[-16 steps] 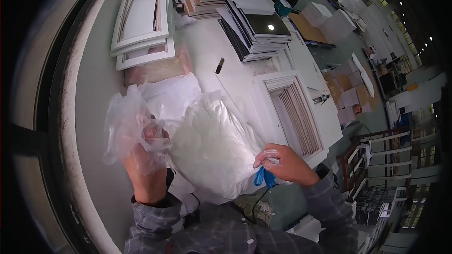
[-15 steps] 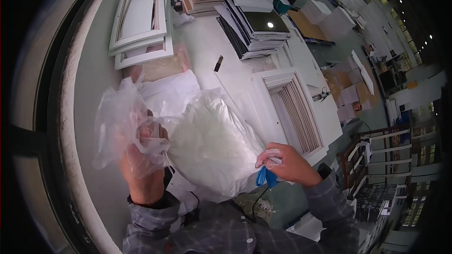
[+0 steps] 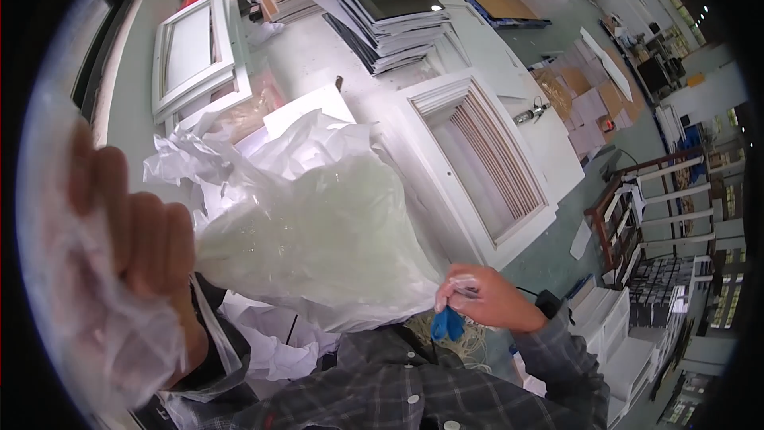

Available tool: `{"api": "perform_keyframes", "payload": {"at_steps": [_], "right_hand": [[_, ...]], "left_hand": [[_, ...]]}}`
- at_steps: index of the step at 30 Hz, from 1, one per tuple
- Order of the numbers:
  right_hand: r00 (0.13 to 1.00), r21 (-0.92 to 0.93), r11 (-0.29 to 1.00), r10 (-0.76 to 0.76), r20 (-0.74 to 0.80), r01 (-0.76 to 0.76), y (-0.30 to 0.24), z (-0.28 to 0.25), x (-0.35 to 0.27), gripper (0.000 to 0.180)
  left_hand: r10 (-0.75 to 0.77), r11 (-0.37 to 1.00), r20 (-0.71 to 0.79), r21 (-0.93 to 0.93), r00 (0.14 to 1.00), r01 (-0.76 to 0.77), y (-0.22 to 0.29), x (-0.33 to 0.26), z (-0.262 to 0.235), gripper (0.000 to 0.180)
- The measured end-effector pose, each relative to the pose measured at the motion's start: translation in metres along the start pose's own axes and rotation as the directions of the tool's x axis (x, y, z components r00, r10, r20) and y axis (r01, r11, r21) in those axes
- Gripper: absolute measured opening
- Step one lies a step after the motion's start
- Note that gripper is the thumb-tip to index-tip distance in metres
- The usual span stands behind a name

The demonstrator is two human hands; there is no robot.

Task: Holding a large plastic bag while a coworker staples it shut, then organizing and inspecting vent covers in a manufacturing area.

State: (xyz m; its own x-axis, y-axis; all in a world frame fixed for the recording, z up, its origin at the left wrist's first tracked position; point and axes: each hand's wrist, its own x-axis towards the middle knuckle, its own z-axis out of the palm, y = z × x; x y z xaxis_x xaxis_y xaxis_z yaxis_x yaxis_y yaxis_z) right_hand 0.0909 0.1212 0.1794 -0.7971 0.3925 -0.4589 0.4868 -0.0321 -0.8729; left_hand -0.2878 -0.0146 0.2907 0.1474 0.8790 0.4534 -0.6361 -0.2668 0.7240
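A large translucent plastic bag (image 3: 326, 231) hangs between my hands in front of my chest, wrinkled and drawn out sideways. On the left, my left hand (image 3: 147, 247) is closed round the bag's gathered end, and loose film spills over it, blurred near the camera. My right hand (image 3: 485, 296) pinches the bag's other corner. A crumpled blue strip (image 3: 447, 324) dangles just under those fingers; whether it is fixed to the bag, I cannot tell. Behind the bag, crumpled white wrapping (image 3: 306, 139) lies on the table.
White frames (image 3: 203, 56) lie stacked at the far left. Another stack of white frames (image 3: 414, 111) sits at the right of the white table (image 3: 306, 52). Flat panels (image 3: 382, 32) are piled at the back. A wooden rack (image 3: 609, 215) stands beyond on the right.
My left hand has moved left and closer to the camera, pulling the bag's end out with it. The right hand keeps its pinch. The whole view has shifted.
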Motion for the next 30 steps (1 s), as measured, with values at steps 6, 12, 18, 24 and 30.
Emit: {"api": "perform_keyframes", "payload": {"at_steps": [6,12,18,24,30], "right_hand": [[0.998,0.028,0.999,-0.024,-0.060,0.026,0.050,0.005,0.018,0.013],[0.997,-0.097,0.995,-0.013,-0.073,0.006,0.044,0.007,0.021,0.013],[0.996,-0.163,0.987,-0.028,-0.087,0.014,0.065,0.012,0.014,0.013],[0.982,-0.121,0.992,0.004,-0.191,-0.028,0.071,0.022,0.004,0.013],[0.966,-0.061,0.992,-0.125,-0.228,0.114,0.028,0.024,-0.008,0.016]], "left_hand": [[0.303,0.939,-0.636,0.328,0.710,-0.106,-0.069,-0.035,0.001,0.050],[0.173,0.934,-0.076,0.330,0.982,-0.139,0.005,-0.023,0.031,0.044],[0.582,0.693,-0.349,0.685,0.735,-0.224,-0.019,-0.062,0.005,0.047],[0.668,0.548,-0.572,0.811,0.477,0.205,-0.031,-0.056,0.022,0.054],[0.580,-0.482,0.032,0.819,0.814,0.312,0.043,-0.060,0.034,0.034]]}}
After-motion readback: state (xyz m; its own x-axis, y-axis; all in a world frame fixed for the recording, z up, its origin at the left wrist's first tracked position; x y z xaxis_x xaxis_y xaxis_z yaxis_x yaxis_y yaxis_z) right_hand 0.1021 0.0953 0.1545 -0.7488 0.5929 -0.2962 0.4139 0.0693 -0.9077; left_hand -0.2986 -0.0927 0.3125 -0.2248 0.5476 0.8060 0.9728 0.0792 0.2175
